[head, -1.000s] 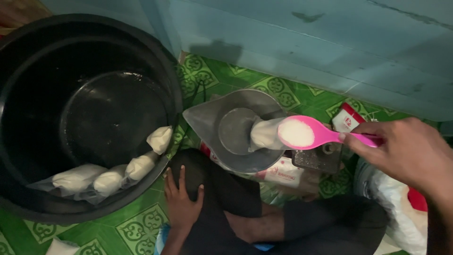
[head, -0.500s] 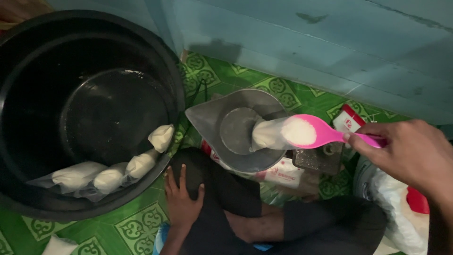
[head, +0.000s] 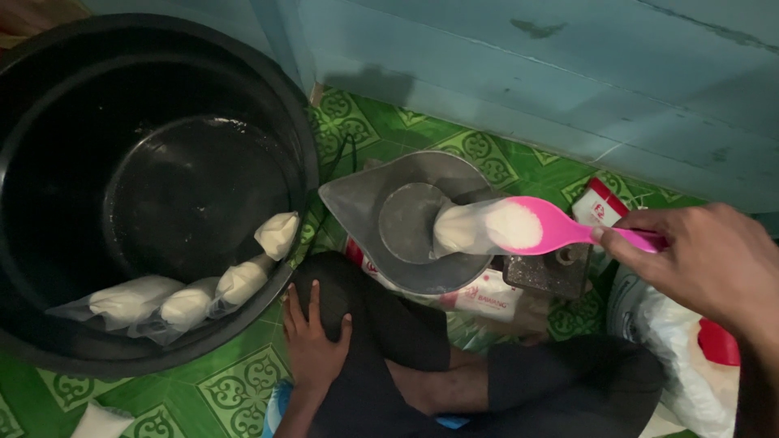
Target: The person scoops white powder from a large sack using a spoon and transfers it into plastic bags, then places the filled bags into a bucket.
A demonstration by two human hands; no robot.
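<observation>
Sugar-like white grains fill the bowl of a pink spoon (head: 540, 229), which the right hand (head: 706, 264) pinches by its handle, fingers closed around the end. The spoon's bowl hovers level over the mouth of a small clear bag (head: 458, 229) already part-filled with the same white stuff; the bag lies on the round pan of a grey metal scale (head: 410, 219), its open end towards the spoon. The scale stands on the green patterned floor (head: 243, 381), just beyond the person's knee. The left hand (head: 312, 345) holds nothing: it rests flat, fingers spread, on the dark trouser leg (head: 381, 324). To the left sits a big black tub (head: 49, 341), and four filled white bags (head: 191, 302) lie in a row along its near inner wall. A white sack (head: 690, 349) with red on it stands under the right wrist, and a pale blue wall (head: 527, 81) runs behind the scale.
</observation>
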